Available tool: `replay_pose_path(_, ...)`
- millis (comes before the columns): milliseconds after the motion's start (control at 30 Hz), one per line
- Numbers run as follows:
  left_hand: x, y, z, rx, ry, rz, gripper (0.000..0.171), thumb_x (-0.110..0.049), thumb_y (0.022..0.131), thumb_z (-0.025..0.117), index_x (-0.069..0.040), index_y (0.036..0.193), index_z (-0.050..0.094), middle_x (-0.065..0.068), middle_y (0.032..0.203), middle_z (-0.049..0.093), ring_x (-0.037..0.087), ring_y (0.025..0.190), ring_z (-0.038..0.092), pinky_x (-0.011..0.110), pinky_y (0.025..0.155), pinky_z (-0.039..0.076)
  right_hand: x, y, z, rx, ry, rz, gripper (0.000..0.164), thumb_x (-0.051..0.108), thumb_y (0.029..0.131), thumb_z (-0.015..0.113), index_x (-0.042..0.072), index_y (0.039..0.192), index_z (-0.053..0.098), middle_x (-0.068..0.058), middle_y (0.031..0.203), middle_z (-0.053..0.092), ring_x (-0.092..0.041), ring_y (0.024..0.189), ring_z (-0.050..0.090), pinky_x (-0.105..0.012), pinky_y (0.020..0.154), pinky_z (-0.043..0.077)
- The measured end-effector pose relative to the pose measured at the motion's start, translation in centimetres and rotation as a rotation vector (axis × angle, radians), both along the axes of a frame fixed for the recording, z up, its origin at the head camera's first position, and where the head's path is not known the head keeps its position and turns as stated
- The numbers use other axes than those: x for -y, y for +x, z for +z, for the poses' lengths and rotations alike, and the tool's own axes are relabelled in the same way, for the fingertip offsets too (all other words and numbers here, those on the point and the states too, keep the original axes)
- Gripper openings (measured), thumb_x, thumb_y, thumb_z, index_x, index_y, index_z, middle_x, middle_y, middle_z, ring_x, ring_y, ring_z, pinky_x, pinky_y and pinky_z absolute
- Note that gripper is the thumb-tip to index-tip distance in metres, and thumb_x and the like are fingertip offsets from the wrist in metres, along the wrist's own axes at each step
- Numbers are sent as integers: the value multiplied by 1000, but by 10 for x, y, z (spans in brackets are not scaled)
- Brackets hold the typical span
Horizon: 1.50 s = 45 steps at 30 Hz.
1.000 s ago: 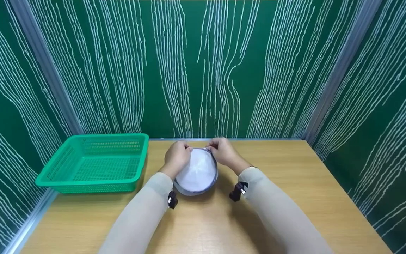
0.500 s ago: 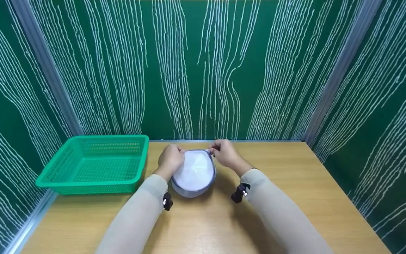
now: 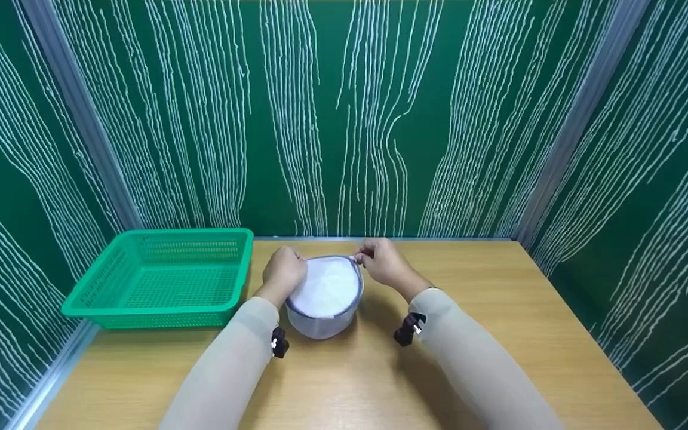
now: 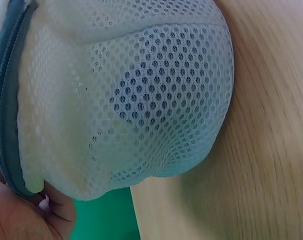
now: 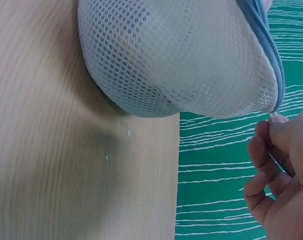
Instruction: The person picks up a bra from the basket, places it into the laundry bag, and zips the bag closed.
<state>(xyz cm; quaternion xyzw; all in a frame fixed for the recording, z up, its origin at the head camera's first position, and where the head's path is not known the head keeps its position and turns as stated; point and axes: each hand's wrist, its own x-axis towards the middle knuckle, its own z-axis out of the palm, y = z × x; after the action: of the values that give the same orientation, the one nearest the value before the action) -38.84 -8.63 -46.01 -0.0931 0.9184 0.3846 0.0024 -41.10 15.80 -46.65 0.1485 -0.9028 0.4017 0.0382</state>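
A round white mesh laundry bag with a grey-blue zip round its top stands on the wooden table between my hands. Through the mesh in the left wrist view, a darker patch shows inside the bag. My left hand grips the bag's rim at its far left; in the left wrist view its fingers lie at the zip band. At the far right of the rim, my right hand pinches a small white tab at the zip's edge between thumb and finger, the other fingers loosely curled.
A green plastic basket with perforated sides stands at the left on the table. Green panels with white wavy lines enclose the back and both sides, with grey metal posts at the corners.
My left hand has moved left and a little nearer along the rim. The bag has shifted slightly left and towards me, showing more of its front wall. My right hand has barely moved.
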Motion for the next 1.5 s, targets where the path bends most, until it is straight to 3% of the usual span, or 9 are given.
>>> replay_pose_path(200, 0, -2, -3, -14, 12, -7, 36, -25, 119, 54, -10, 91, 70, 5, 90, 60, 25, 90, 62, 40, 80, 51, 0, -1, -2, -46, 5, 16, 13, 0, 109, 70, 5, 104, 81, -14, 106, 82, -35, 103, 78, -32, 79, 64)
replay_pose_path(333, -3, -3, -5, -17, 46, -8, 29, -27, 119, 56, -10, 111, 77, 7, 108, 72, 26, 105, 69, 44, 96, 60, 1, -2, -3, -26, -12, -9, 13, 0, 109, 71, 6, 105, 82, -13, 106, 82, -29, 100, 78, -34, 83, 67)
replay_pose_path(467, -9, -4, -6, -72, 45, -45, 29, -26, 118, 59, -9, 126, 80, 11, 127, 78, 30, 122, 74, 50, 109, 62, 2, -2, -4, -11, -15, -38, 12, 2, 109, 72, 8, 106, 82, -10, 106, 82, -22, 97, 75, -35, 85, 67)
replay_pose_path(600, -20, -4, -7, -161, 14, -89, 27, -25, 115, 64, -10, 127, 83, 11, 135, 77, 33, 131, 72, 55, 116, 57, 2, -2, -4, -29, 10, -45, 11, 5, 110, 72, 7, 106, 82, -11, 106, 82, -21, 95, 73, -35, 85, 66)
replay_pose_path(833, -38, 0, -1, -221, -10, -166, 27, -24, 114, 66, -13, 132, 82, 8, 140, 77, 34, 138, 68, 62, 127, 42, 4, -1, -2, -28, 22, -32, 11, 6, 111, 71, 7, 109, 82, -10, 107, 82, -21, 98, 73, -36, 87, 66)
replay_pose_path(933, -41, 0, 1, -229, -16, -194, 28, -23, 114, 67, -15, 138, 81, 7, 142, 76, 32, 140, 67, 60, 127, 43, 6, -1, -1, -32, 13, -17, 12, 4, 110, 71, 6, 109, 82, -12, 108, 82, -22, 99, 74, -37, 89, 67)
replay_pose_path(1033, -43, -2, 0, -220, -21, -197, 24, -23, 114, 69, -17, 132, 83, 5, 137, 77, 30, 134, 68, 56, 123, 48, 7, -2, -1, -40, 11, -4, 11, 3, 110, 71, 6, 108, 82, -12, 108, 82, -22, 99, 75, -37, 90, 68)
replay_pose_path(1200, -42, -5, -4, -194, -28, -162, 15, -25, 113, 71, -19, 113, 84, 2, 124, 79, 27, 118, 71, 51, 112, 58, 7, -1, -1, -49, 27, 9, 12, 2, 109, 71, 6, 107, 82, -12, 105, 82, -21, 96, 74, -35, 86, 67)
replay_pose_path(1500, -39, -2, -4, -170, -38, -113, 17, -27, 115, 67, -19, 107, 80, 2, 113, 77, 26, 107, 71, 48, 100, 61, 3, -1, 1, -21, 25, 16, 13, 1, 110, 69, 7, 108, 81, -12, 106, 81, -23, 96, 74, -34, 84, 67)
